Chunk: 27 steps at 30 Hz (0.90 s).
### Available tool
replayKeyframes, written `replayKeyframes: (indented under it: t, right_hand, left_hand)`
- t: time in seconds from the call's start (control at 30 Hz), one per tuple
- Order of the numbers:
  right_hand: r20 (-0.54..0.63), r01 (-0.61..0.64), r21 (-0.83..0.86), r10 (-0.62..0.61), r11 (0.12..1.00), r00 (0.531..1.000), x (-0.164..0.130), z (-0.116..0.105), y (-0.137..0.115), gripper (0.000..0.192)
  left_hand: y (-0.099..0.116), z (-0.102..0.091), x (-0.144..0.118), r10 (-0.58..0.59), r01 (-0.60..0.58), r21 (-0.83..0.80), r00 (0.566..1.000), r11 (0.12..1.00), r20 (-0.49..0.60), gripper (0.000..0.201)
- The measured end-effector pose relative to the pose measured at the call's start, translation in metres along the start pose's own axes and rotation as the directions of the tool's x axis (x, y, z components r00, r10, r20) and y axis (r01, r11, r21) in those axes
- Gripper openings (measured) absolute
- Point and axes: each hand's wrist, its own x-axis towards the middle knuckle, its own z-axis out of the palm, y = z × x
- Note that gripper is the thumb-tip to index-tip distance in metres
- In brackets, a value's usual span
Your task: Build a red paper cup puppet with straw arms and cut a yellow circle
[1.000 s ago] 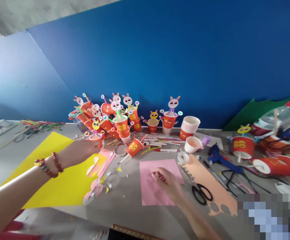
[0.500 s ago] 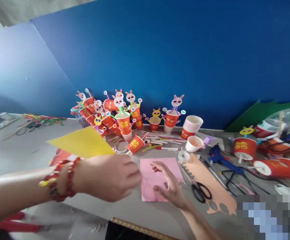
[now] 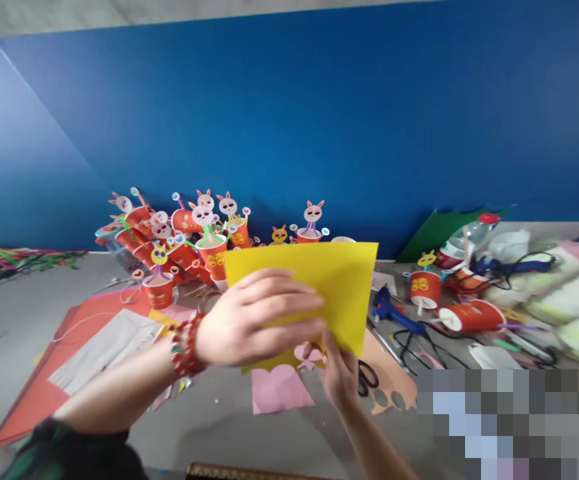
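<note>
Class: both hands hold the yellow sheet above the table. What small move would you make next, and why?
Probably lower the yellow sheet flat onto the bare table. The left hand and right hand hold it raised, hiding the pink paper and scissors.

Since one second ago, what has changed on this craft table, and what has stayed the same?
The left hand lifted the yellow sheet off the table and brought it in front; the right hand left the pink paper and now grips the sheet's lower edge. The rabbit cups, glue gun and scissors stayed put.
</note>
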Motion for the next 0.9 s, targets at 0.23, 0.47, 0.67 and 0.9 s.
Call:
replayKeyframes:
  t: [0.23,0.47,0.67,0.9]
  right_hand:
    - [-0.333,-0.016,0.335,0.135,0.942,0.933,0.008,0.0,-0.002,0.034]
    - [-0.281,-0.076,0.375,0.191,0.924,0.94,0.001,0.011,0.0,0.032]
    - [-0.152,-0.116,0.437,0.2,0.892,0.968,-0.002,0.01,-0.002,0.036]
    - [-0.19,-0.146,0.53,0.285,0.835,0.94,0.0,0.011,-0.007,0.035]
  left_hand:
    - [0.059,0.029,-0.195,-0.793,0.751,0.296,0.609,0.591,0.038,0.03]
    - [0.103,0.055,-0.235,-0.845,0.718,0.447,0.423,0.533,0.328,0.083]
    - [0.09,0.056,-0.234,-0.837,0.697,0.463,0.44,0.547,0.327,0.085]
    - [0.19,0.01,-0.293,-0.903,0.621,0.667,0.378,0.412,0.206,0.07]
